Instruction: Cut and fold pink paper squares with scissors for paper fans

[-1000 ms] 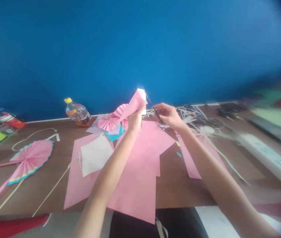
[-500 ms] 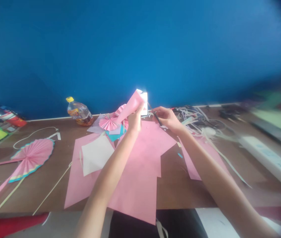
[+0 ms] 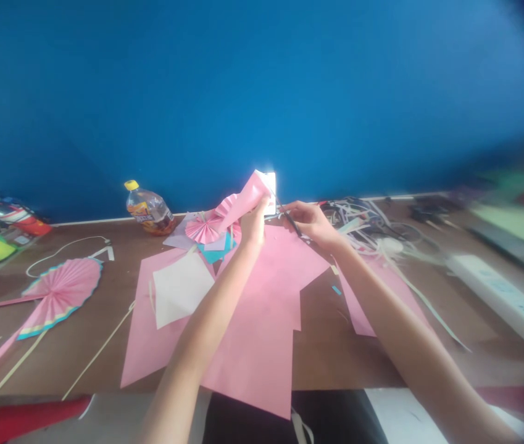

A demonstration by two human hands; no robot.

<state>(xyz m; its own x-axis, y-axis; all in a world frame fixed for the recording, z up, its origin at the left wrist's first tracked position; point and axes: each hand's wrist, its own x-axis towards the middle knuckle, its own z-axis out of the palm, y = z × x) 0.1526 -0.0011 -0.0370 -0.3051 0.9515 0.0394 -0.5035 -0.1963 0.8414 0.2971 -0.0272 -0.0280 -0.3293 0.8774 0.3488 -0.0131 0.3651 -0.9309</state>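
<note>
Shifted since the earlier view: both hands, slightly lower. Left hand [image 3: 253,225] clamps a folded pink paper strip [image 3: 243,197], held up before the blue wall [image 3: 262,86]; right hand [image 3: 311,223], apart, pinches slim dark scissors [image 3: 292,222], above large pink paper sheets [image 3: 257,351].

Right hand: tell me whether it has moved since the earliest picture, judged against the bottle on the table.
Yes: the right hand has shifted lower in the head view and slightly toward the bottle with the yellow cap.
</note>
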